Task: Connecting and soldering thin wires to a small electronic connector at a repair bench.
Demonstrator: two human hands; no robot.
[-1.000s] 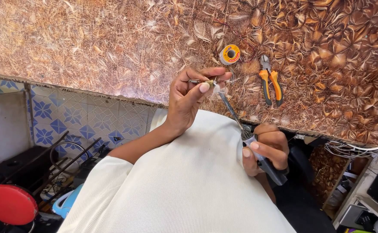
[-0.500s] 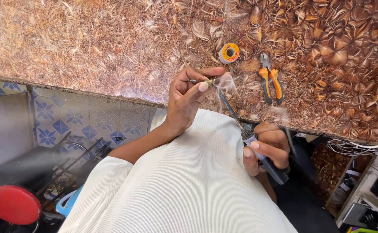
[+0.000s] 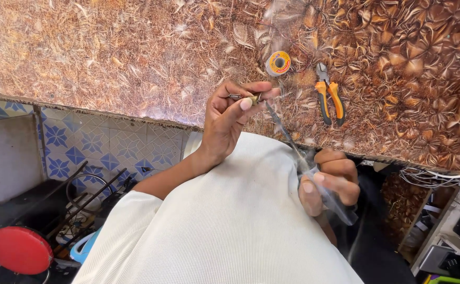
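Note:
My left hand (image 3: pixel 230 118) pinches a small metal part (image 3: pixel 251 98) between thumb and fingertips, just over the near edge of the brown patterned worktop (image 3: pixel 135 58). My right hand (image 3: pixel 331 181) grips the clear handle of a soldering iron (image 3: pixel 293 147), whose thin shaft slants up and left so its tip meets the small part. Faint smoke drifts above the tip. A yellow solder reel (image 3: pixel 278 63) lies on the worktop just beyond the hands, and orange-handled pliers (image 3: pixel 328 97) lie to its right.
Blue-and-white patterned tiles (image 3: pixel 98 147) run below the worktop edge. A red round stool seat (image 3: pixel 21 250) and black metal frames (image 3: pixel 88 194) stand at lower left. White cables (image 3: pixel 440 176) hang at the right edge, above cluttered shelves (image 3: pixel 450 247).
Both hands hold nearly the same pose. Smoke near the iron's tip has drifted upward, and the view has shifted slightly.

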